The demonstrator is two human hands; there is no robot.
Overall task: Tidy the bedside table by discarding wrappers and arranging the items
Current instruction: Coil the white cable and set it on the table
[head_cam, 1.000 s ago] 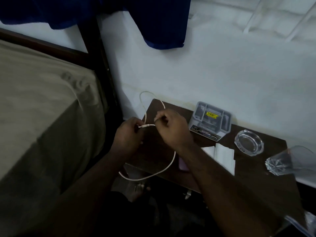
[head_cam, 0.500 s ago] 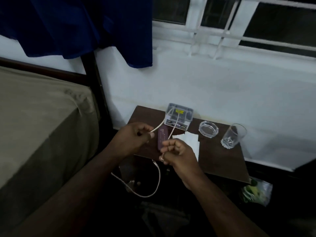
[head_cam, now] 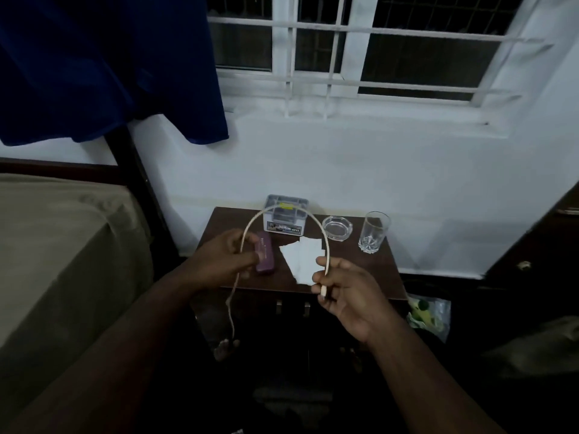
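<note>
Above bedside table (head_cam: pixel 216 225) | both hands pinch cable (head_cam: pixel 283 210) | arched

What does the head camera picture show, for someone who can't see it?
Two hands, left hand and right hand, hold a white cable in an arch above a bedside table with a glass, ashtray and tissues.

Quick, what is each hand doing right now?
Left hand: closed, pinching the white cable partway along.
Right hand: closed, pinching the same cable near its plug end.
</note>
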